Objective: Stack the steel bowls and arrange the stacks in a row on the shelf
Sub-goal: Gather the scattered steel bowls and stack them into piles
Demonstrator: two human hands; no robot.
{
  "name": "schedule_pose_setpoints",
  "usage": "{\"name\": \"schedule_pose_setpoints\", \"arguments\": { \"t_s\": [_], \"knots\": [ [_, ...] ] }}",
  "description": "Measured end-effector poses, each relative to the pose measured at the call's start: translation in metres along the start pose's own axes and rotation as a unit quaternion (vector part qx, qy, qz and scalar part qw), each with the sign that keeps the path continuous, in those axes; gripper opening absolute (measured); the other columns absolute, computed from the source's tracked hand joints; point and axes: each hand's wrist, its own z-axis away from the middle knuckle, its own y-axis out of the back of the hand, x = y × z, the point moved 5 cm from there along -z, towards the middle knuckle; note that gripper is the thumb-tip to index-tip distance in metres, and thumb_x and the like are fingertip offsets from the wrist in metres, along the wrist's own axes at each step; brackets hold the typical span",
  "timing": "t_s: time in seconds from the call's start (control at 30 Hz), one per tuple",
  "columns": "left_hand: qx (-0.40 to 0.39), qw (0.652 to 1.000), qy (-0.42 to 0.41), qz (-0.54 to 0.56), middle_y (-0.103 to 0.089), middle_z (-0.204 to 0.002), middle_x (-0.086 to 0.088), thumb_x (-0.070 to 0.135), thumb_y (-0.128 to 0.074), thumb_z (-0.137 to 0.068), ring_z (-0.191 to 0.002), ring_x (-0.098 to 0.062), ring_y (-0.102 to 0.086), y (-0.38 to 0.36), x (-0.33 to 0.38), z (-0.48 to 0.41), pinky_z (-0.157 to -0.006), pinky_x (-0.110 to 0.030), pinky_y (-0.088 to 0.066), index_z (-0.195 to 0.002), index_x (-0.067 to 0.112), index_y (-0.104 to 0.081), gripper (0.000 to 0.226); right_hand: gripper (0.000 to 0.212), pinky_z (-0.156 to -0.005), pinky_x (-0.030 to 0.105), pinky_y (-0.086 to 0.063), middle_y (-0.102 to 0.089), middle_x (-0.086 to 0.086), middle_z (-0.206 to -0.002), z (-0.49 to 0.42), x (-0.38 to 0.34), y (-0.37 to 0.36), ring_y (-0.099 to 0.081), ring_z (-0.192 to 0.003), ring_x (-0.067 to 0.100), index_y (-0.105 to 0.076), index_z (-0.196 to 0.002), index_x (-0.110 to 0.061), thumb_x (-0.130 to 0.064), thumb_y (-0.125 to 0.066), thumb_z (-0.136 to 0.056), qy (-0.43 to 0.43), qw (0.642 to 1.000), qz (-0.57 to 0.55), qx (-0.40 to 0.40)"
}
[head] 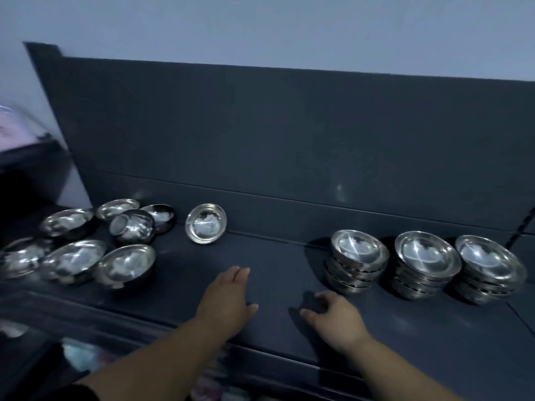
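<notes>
Three stacks of steel bowls stand in a row at the right of the dark shelf (278, 264): a left stack (357, 260), a middle stack (425, 263) and a right stack (489, 267). Several loose steel bowls (124, 264) lie scattered at the left, one of them upside down (131, 225). A single bowl (206, 223) leans tilted against the back panel. My left hand (227, 299) hovers over the shelf's middle with straight fingers and holds nothing. My right hand (335, 316) is beside it with loosely curled fingers, empty, just in front of the left stack.
A tall dark back panel (289, 134) rises behind the shelf, with a pale wall above. The shelf's front edge (260, 354) runs below my arms. Blurred pale objects show at the far left (11, 125) and under the shelf (78, 354).
</notes>
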Motion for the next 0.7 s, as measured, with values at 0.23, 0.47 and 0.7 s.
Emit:
{"name": "schedule_pose_setpoints", "arguments": {
  "t_s": [0.23, 0.47, 0.7],
  "knots": [
    [0.099, 0.993, 0.028, -0.061, -0.025, -0.154, -0.007, 0.049, -0.06, -0.084, -0.142, -0.022, -0.024, 0.092, -0.134, 0.058, -0.116, -0.033, -0.021, -0.147, 0.019, -0.026, 0.078, 0.064, -0.095, 0.021, -0.039, -0.053, 0.001, -0.136, 0.024, -0.137, -0.101, -0.05, -0.125, 0.019, -0.048, -0.136, -0.025, -0.05, -0.068, -0.08, 0.092, 0.994, 0.033, -0.056],
    [0.115, 0.989, 0.077, -0.056, -0.036, -0.148, -0.006, 0.046, -0.065, -0.081, -0.135, -0.024, -0.035, 0.139, -0.263, 0.101, -0.111, -0.032, -0.029, -0.144, 0.015, -0.035, 0.077, 0.062, -0.099, 0.024, -0.04, -0.055, 0.002, -0.135, 0.039, -0.235, -0.187, -0.052, -0.123, 0.019, -0.049, -0.133, -0.025, -0.048, -0.07, -0.079, 0.135, 0.989, 0.038, -0.055],
    [0.091, 0.988, 0.122, 0.003, -0.036, -0.145, -0.003, 0.042, -0.063, -0.083, -0.133, -0.02, -0.034, 0.142, -0.333, 0.091, -0.108, -0.029, -0.032, -0.143, 0.016, -0.034, 0.071, 0.057, -0.097, 0.027, -0.04, -0.053, 0.004, -0.132, 0.024, -0.269, -0.211, -0.052, -0.121, 0.021, -0.049, -0.133, -0.025, -0.043, -0.068, -0.082, 0.122, 0.992, 0.025, -0.019]
  ]
}}
